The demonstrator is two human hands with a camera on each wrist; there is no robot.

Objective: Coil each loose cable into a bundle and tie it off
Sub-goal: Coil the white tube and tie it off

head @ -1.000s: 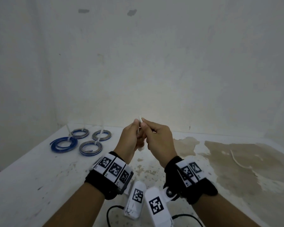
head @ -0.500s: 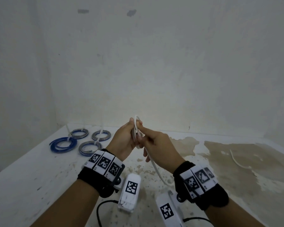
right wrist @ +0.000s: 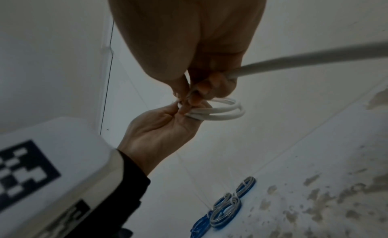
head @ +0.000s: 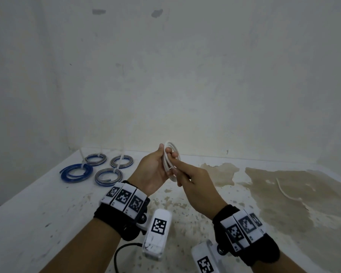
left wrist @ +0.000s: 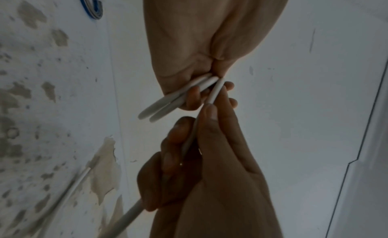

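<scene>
Left hand pinching white cable loops to keep the coil together, right hand gripping the tail for winding

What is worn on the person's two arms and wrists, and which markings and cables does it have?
Both forearms are bare, without sleeves. Each wrist carries a black fabric wrist wrap topped by a row of white blocks with black square-pattern markers. A white box-shaped camera unit with one such marker hangs under each wrist; a thin black cable leaves it.
</scene>
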